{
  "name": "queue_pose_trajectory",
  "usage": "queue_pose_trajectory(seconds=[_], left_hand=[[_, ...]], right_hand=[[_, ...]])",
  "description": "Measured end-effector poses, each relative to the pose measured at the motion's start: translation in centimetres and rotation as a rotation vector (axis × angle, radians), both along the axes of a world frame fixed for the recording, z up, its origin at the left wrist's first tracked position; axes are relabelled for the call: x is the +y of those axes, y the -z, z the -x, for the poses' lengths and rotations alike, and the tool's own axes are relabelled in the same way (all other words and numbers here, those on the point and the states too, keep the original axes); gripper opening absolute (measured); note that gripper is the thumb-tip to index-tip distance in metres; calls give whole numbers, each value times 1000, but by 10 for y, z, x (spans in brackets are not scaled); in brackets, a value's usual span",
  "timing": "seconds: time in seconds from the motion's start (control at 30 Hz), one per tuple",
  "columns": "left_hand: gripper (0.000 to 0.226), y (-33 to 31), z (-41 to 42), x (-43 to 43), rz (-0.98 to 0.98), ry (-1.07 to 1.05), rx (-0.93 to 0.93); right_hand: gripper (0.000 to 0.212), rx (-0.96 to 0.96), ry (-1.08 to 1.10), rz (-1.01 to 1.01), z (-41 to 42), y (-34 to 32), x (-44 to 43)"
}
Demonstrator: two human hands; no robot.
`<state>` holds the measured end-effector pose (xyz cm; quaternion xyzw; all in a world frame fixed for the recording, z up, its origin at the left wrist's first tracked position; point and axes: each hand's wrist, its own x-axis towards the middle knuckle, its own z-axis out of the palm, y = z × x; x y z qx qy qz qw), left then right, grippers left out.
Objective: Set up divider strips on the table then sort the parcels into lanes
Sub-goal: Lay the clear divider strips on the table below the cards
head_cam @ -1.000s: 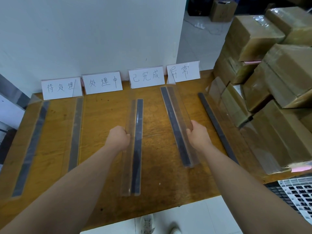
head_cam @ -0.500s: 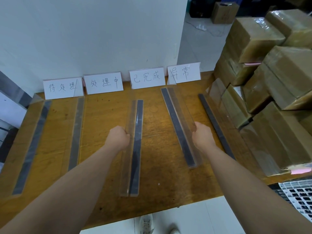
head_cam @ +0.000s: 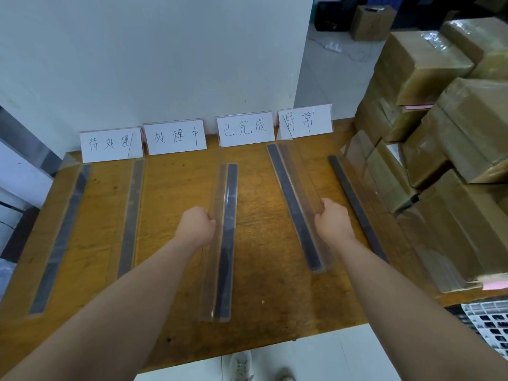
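Several clear divider strips with dark bases lie lengthwise on the wooden table [head_cam: 261,243]. My left hand [head_cam: 196,225] grips the upright clear wall of the middle strip [head_cam: 228,243]. My right hand [head_cam: 334,220] grips the clear wall of the strip to its right [head_cam: 291,199]. Two more strips [head_cam: 61,235] [head_cam: 131,213] lie at the left, and a fifth strip [head_cam: 354,207] lies next to the parcels. Taped brown parcels [head_cam: 450,166] are stacked at the table's right end.
Four white handwritten label cards [head_cam: 176,137] stand along the back edge against a white wall. A keyboard [head_cam: 489,325] sits at the lower right beyond the table. More boxes [head_cam: 371,22] stand on the floor behind. My shoes [head_cam: 242,367] show below the front edge.
My right hand has shifted its strip slightly to the right, nearer the parcels. The left hand and middle strip have barely moved.
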<state>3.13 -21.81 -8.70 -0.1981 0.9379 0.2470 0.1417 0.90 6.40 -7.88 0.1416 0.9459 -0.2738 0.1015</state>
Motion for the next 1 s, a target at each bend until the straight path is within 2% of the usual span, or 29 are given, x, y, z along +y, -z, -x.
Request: queue_pose_trajectory(seconds=[0.2,0.4,0.5,0.6,0.7,0.83,1.0], left_hand=[[16,-18,1,-19,71,54,80],[27,-60,-3,-42,231,165,183],[27,-74,-4,-58,248,269,244],[24,-80,-4,-64,214,371,270],[24,-80,-3,-63,179,443,269],[21,-77,-1,-56,143,507,278],[17,-74,4,-49,112,526,267]], right_hand=[[61,107,-47,35,3,-16,-5],[69,298,-170,67,16,-50,-30],[79,361,-197,89,20,-73,-44],[83,406,-282,2,20,-94,-53],[72,433,-385,-122,16,-111,-55],[28,387,-563,-323,11,-118,-48],[19,254,-473,-253,3,-124,-44]])
